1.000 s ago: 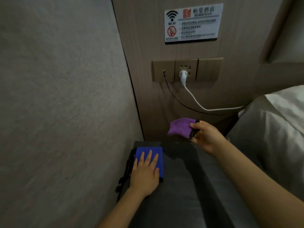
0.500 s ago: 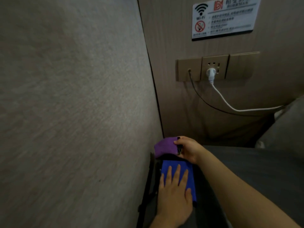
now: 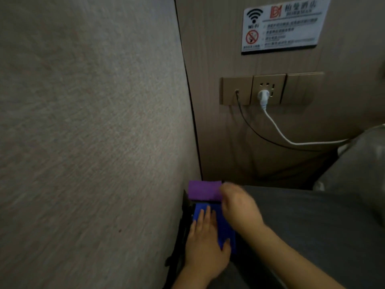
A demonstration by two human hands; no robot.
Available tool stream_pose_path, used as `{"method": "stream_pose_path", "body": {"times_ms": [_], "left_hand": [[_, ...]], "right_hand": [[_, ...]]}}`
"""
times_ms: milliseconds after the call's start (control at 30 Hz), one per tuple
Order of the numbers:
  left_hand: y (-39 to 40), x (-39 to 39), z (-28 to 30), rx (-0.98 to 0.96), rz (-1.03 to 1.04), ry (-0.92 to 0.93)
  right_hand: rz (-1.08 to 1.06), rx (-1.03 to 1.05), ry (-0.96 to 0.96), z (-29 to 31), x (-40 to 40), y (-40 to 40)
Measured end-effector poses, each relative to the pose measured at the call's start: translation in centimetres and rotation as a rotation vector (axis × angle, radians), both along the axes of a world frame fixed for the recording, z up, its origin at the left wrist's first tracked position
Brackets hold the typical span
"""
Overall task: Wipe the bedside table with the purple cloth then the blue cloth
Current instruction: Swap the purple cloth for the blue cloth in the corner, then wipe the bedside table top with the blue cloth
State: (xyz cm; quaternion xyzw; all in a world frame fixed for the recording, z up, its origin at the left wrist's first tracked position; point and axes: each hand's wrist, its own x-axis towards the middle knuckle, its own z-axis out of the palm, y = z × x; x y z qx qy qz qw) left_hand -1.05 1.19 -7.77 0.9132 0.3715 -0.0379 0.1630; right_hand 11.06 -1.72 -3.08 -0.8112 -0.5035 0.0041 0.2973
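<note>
Left hand flat on blue cloth, right hand at purple cloth by wall

the left hand lies flat on the blue cloth, near the table's left edge by the side wall. the purple cloth sits just behind it, against the back panel, with the right hand at its right end.

Both forearms are bare, with no sleeves in view. The left hand and right hand wear no gloves. The right hand is motion-blurred.
</note>
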Motion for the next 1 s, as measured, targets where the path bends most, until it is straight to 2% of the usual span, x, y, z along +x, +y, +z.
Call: {"method": "stream_pose_path", "body": {"times_ms": [67,133,167,233,333,400,533,600,667,733,800,867,1000], "left_hand": [[0.4,-0.3,0.2,0.131,-0.008,-0.003],[0.5,-0.5,0.9,0.187,0.043,-0.020],[0.5,-0.5,1.0,0.210,0.038,-0.012],[0.7,-0.8,1.0,0.074,0.011,0.086],[1.5,-0.9,1.5,0.083,-0.064,0.143],[2.0,-1.0,2.3,0.044,-0.130,0.177],[1.7,-1.5,2.6,0.153,-0.224,0.216],[0.8,-1.5,2.2,0.223,-0.242,0.232],[0.3,-1.4,2.2,0.265,-0.263,0.221],[0.1,-1.3,2.2,0.256,-0.257,0.232],[-0.2,-1.2,2.3,0.232,-0.253,0.214],[-0.7,-1.0,2.5,0.214,-0.265,0.195],[-2.0,-0.2,2.8,0.182,-0.279,0.173]], "right_hand": [[0.198,-0.064,-0.011,-0.9,-1.6,-1.4],[0.298,-0.246,0.043,-1.9,-2.7,-2.3],[0.319,-0.245,0.023,-2.2,-2.8,-2.5],[0.330,-0.206,-0.095,-2.7,-2.5,-2.2],[0.376,-0.427,-0.055,-2.6,-2.5,-2.7],[0.371,-0.471,-0.075,-2.7,-2.0,-2.7],[0.374,-0.539,-0.193,-2.3,-1.8,-3.0],[0.382,-0.519,-0.313,-2.9,-2.2,-3.3],[0.403,-0.608,-0.374,-3.4,-2.3,-3.6],[0.391,-0.528,-0.431,-4.0,-2.4,-4.1],[0.403,-0.524,-0.445,-2.9,-2.6,-4.6],[0.389,-0.487,-0.377,-2.5,-2.1,-5.1],[0.415,-0.635,-0.329,-1.2,-1.3,-6.7]]}}
